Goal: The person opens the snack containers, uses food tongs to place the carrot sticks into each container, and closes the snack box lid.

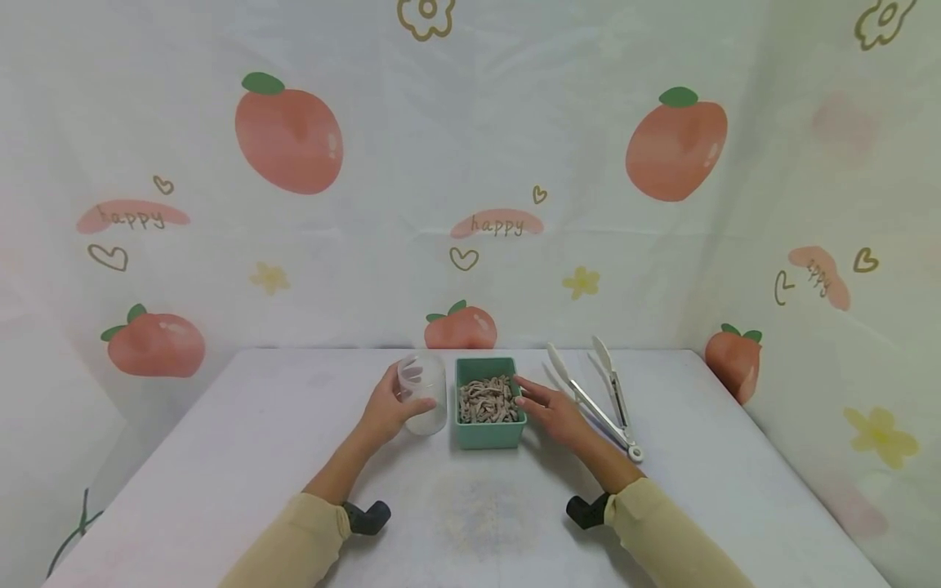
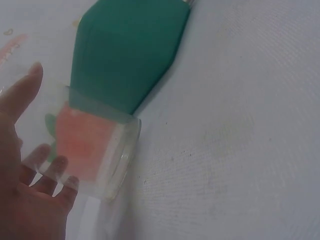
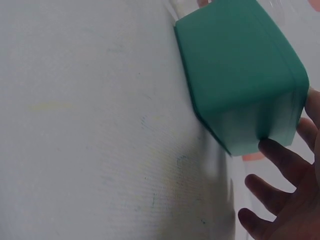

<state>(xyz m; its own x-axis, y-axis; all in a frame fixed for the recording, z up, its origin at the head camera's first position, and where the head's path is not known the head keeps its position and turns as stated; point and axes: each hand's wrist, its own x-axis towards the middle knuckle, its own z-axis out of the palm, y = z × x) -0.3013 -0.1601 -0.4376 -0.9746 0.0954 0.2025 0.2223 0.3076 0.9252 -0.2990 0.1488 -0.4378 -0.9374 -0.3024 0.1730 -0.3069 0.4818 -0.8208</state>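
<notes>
A clear plastic jar [image 1: 428,412] stands on the table, left of a green rectangular box [image 1: 488,437]. My left hand [image 1: 390,408] is around the jar's left side, thumb across its front and fingers behind it. In the left wrist view those fingers [image 2: 62,165] show up against the see-through wall. Grey-brown curled strips [image 1: 487,400] fill the lower part of the box. At the box's right side is my right hand [image 1: 555,415], its fingers spread. One fingertip [image 3: 265,145] meets the green wall in the right wrist view.
Metal tongs [image 1: 599,408] with pale tips lie spread apart on the table, right of my right hand. A white cloth covers the table [image 1: 294,408]. Behind it hangs a white curtain [image 1: 382,269] printed with peaches. A dark cord [image 1: 69,535] shows at the lower left.
</notes>
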